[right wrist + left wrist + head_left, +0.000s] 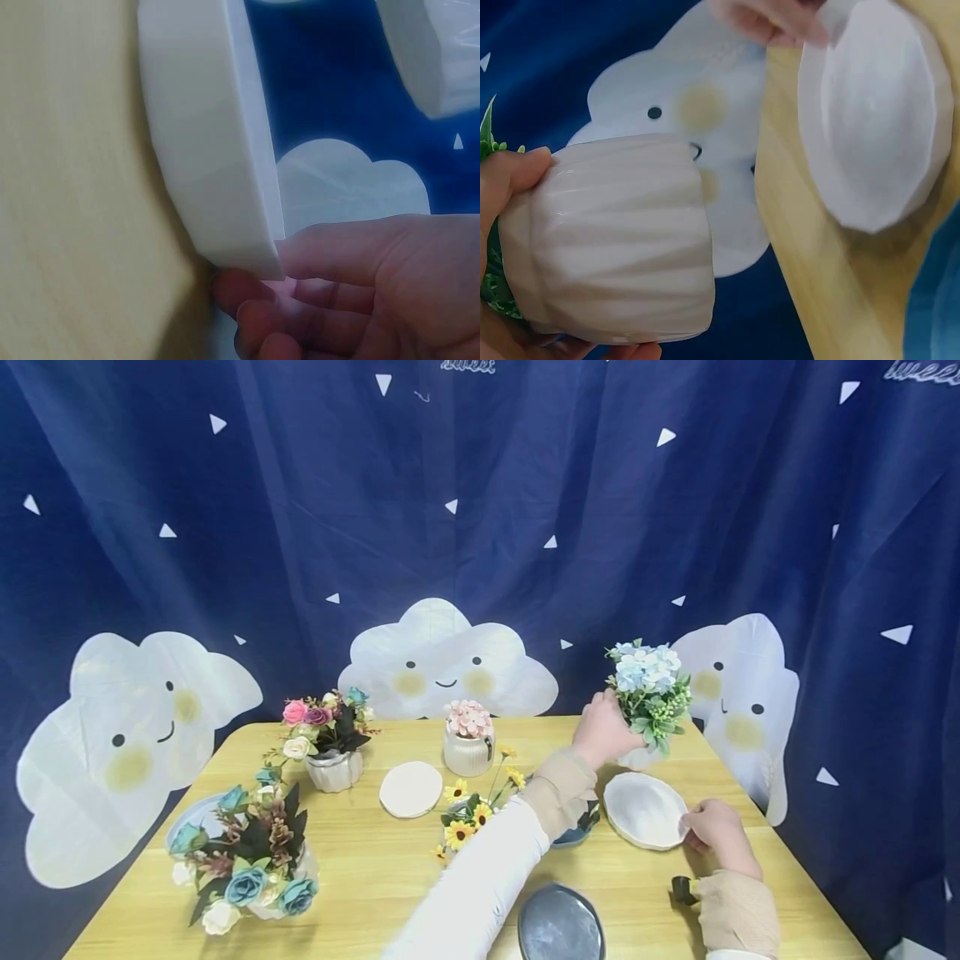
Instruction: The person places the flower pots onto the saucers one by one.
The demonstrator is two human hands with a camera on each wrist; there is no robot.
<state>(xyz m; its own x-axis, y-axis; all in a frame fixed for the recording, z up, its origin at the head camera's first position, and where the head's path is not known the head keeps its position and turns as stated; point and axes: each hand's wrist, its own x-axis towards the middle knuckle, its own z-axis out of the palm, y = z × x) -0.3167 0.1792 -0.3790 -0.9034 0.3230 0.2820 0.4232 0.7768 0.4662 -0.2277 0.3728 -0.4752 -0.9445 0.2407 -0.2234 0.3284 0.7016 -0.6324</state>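
My left hand (606, 728) grips a ribbed white flowerpot (622, 240) near its rim, thumb on one side and fingers on the other. Pale blue hydrangeas (648, 670) with green leaves fill it. The pot is off the table, behind a shallow white dish (645, 810) with a faceted rim. That dish's right edge is pinched between the thumb and fingers of my right hand (716, 831). In the right wrist view the dish (199, 135) shows side-on, with the pot (461, 52) apart from it at the upper right.
A blue dish (573, 837) and potted yellow flowers (459, 833) lie partly under my left arm. A dark plate (561, 927) is in front. Further left stand a pink-flowered pot (468, 752), a white plate (411, 789), mixed roses (315, 717) and teal roses (246, 885).
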